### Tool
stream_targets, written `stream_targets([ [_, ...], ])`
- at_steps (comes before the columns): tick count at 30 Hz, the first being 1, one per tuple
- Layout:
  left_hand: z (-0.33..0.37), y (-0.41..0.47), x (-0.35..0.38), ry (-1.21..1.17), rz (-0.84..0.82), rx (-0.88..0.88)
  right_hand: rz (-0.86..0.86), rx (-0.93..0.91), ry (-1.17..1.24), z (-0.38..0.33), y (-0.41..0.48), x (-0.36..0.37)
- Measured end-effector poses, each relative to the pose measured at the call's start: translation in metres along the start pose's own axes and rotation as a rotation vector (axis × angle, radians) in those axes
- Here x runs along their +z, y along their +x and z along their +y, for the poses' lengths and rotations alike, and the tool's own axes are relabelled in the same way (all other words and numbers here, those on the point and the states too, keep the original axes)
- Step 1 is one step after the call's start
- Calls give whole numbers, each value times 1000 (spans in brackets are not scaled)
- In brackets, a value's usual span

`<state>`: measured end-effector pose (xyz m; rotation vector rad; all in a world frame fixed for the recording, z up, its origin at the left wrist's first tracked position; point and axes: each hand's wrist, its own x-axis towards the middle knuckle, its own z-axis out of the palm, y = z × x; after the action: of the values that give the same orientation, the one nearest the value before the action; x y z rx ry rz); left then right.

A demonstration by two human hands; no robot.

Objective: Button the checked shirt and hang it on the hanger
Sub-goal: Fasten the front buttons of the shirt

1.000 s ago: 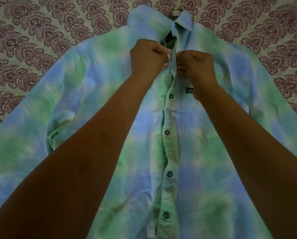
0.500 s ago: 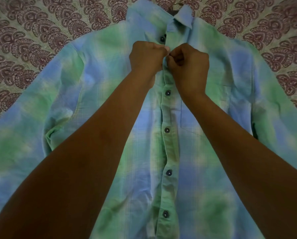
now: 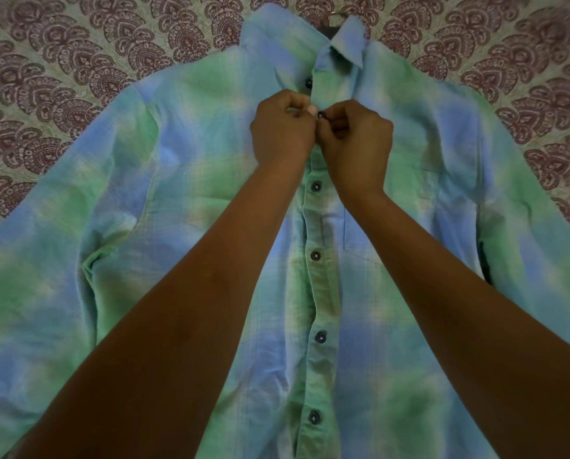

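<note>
The checked shirt, blue and green, lies face up and spread flat, collar at the top. Several dark buttons down the placket are fastened. My left hand pinches the placket's left edge high on the chest. My right hand pinches the right edge against it, and a dark button shows between the fingertips of both hands. One more button sits just above, below the collar. A thin metal hanger hook peeks out above the collar; the rest of the hanger is hidden inside the shirt.
A bedspread with a maroon paisley pattern lies under the shirt and fills the top and sides of the view. The shirt's sleeves spread out to the left and right edges. A chest pocket lies under my right forearm.
The two plackets have been drawn together at the chest. Both hands have closed in on each other, and a button now shows between their fingertips.
</note>
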<state>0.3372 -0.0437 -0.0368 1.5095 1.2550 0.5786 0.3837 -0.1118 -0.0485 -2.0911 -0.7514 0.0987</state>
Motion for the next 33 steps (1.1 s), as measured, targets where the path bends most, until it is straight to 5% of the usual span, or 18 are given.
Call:
stream_targets([
  [8,-13,2,-6,143,-92,264,-268,475,323,-2,31,-16],
  [14,-7,7,-12,227,-61,245,-342,543,368,-6,37,-17],
  [24,-15,-43,-51,161,-124,68,-247,446,235,-9,-23,-35],
  [33,-45,-190,-114,338,-227,178,-289,231,88,-17,-195,-112],
])
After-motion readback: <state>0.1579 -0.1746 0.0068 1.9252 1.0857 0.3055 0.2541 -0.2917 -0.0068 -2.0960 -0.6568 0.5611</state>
